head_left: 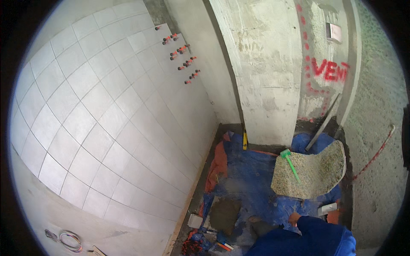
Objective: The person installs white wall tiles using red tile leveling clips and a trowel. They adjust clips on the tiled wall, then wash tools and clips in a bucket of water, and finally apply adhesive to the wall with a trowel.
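Note:
My right hand (pixel 294 219), at the end of a dark blue sleeve (pixel 307 239), is low over the blue floor sheet (pixel 247 179). Its fingers look curled; whatever is in them is too small to make out. My left hand is not in view. Beyond the right hand lies a curved, speckled foam-like pad (pixel 316 177), with a green mallet (pixel 290 165) resting on it. A white block (pixel 327 208) sits to the right of the hand. To the left, a grey mortar patch (pixel 224 215) covers part of the sheet, and a small pale square piece (pixel 195 220) lies beside it.
Large pale tiles (pixel 98 119) cover the left wall, with red-and-black levelling clips (pixel 181 49) near its far edge. A yellow level (pixel 244 140) stands against the concrete column (pixel 269 85). A metal bar (pixel 323 123) leans in the right corner. Coiled wires (pixel 70 241) hang at lower left.

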### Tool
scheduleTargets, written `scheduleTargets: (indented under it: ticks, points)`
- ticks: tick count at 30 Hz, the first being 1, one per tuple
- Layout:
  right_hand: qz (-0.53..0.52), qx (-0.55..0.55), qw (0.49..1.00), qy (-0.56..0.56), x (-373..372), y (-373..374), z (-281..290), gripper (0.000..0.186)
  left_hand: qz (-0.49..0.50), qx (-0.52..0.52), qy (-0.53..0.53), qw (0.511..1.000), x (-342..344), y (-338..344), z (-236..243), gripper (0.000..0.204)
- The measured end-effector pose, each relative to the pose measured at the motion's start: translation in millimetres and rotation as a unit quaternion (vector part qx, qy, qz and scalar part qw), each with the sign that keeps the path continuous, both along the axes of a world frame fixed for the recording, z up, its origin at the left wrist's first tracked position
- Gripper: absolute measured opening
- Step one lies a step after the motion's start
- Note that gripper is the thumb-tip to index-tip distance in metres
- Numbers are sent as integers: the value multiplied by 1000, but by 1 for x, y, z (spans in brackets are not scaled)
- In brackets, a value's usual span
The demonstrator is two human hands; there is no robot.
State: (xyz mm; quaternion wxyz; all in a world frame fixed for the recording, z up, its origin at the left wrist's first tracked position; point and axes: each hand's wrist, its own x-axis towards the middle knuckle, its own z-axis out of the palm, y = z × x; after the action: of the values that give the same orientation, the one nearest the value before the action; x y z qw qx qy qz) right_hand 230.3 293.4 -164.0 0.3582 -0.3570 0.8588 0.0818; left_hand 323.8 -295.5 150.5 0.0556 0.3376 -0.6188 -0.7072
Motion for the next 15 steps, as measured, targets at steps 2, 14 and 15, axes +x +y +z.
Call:
scheduleTargets:
  ticks: [2, 14, 15]
  points:
    - [3, 7, 1000, 11, -30, 3, 13, 13, -37, -41, -24, 998, -27, 4, -7, 43]
    - [-624, -344, 681, -170, -300, -37, 41, 16, -207, -253, -162, 931, -200, 56, -70, 46]
    - [-442, -313, 840, -18, -317, -33, 43, 15, -216, -262, -169, 925, -207, 58, -75, 46]
